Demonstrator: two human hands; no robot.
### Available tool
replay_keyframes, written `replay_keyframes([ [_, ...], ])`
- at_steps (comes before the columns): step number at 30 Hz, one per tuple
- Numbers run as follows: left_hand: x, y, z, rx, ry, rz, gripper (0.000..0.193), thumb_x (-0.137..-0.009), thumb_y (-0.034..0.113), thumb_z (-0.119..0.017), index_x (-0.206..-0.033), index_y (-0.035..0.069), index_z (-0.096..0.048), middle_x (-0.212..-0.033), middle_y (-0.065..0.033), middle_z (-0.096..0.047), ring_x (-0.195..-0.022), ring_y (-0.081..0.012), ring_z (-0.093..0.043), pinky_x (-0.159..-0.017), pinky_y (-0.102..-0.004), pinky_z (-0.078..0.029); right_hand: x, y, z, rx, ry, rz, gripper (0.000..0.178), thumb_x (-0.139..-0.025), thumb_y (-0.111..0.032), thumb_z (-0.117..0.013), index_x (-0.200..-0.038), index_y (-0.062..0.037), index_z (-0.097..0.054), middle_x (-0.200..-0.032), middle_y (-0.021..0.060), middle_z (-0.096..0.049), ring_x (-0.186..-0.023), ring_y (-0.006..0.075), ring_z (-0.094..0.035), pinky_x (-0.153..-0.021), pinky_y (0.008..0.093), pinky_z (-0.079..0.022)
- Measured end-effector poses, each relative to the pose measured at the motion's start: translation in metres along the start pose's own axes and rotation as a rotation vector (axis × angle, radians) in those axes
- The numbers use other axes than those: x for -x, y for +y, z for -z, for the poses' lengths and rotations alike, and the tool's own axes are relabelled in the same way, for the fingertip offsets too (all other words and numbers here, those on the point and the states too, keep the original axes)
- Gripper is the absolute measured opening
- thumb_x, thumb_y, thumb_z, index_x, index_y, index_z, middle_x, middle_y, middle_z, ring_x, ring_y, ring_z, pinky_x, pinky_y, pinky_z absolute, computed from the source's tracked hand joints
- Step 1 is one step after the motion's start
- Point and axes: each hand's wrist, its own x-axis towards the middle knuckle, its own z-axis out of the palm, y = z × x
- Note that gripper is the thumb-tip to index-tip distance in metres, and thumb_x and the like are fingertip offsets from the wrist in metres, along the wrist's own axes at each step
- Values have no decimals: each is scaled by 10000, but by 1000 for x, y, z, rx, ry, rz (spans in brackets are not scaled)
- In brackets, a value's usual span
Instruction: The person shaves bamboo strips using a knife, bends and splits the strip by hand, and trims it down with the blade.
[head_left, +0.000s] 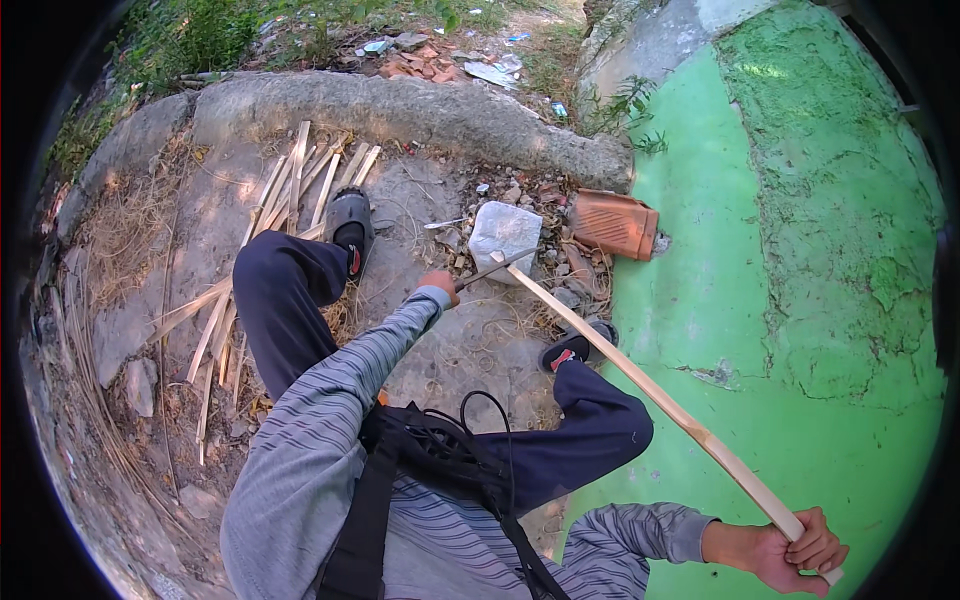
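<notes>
Both hands are working one long bamboo strip [650,390]. Right hand [790,550] is gripping its near end, fingers curled tight around it. Left hand [438,285] is closing on the handle of a knife [490,270], whose blade is meeting the strip's far tip just ahead of that hand, over a pale stone [505,235]. Beyond the left hand, split slats [300,190] are lying in a heap; a sandalled foot [350,230] is resting beside them. As I judge it, the blade could slip off the thin tip toward the feet, or the strip could twist in the right hand's grip. Left fingers are mostly hidden behind the sleeve, and the blade's edge is too small to make out.
</notes>
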Motion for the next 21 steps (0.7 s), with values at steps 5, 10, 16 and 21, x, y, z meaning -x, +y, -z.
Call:
replay_keyframes([
  [5,44,50,8,49,83,-179,339,-742,248,-669,-1001,33,-707,-1073,-214,-699,-1002,-366,-683,-896,-465,-549,-5,-2,0,-35,15,42,409,-1021,-519,-484,-816,-166,-448,-621,-96,-243,-505,28,-181,-451,214,-171],
  [10,18,63,-1,66,-48,-84,381,-756,264,-673,-1084,72,-703,-1106,-184,-701,-1054,-335,-674,-917,-452,-543,-10,-34,18,54,34,-40,537,-964,-602,-479,-769,-103,-446,-489,-56,-335,-366,46,-289,-465,206,-294],
  [16,-38,8,-6,13,-92,200,486,-783,351,-744,-1199,104,-685,-1243,-115,-673,-1152,-272,-647,-970,-403,-521,3,5,-21,-4,14,13,411,-1027,-529,-463,-832,-167,-474,-651,-99,-244,-531,39,-182,-467,224,-185],
  [21,-23,4,4,43,-71,138,511,-766,349,-747,-1209,106,-671,-1237,-140,-665,-1147,-302,-640,-977,-406,-519,-2,-10,-11,45,27,57,423,-1028,-527,-462,-815,-161,-470,-644,-99,-250,-519,35,-182,-452,218,-185],
])
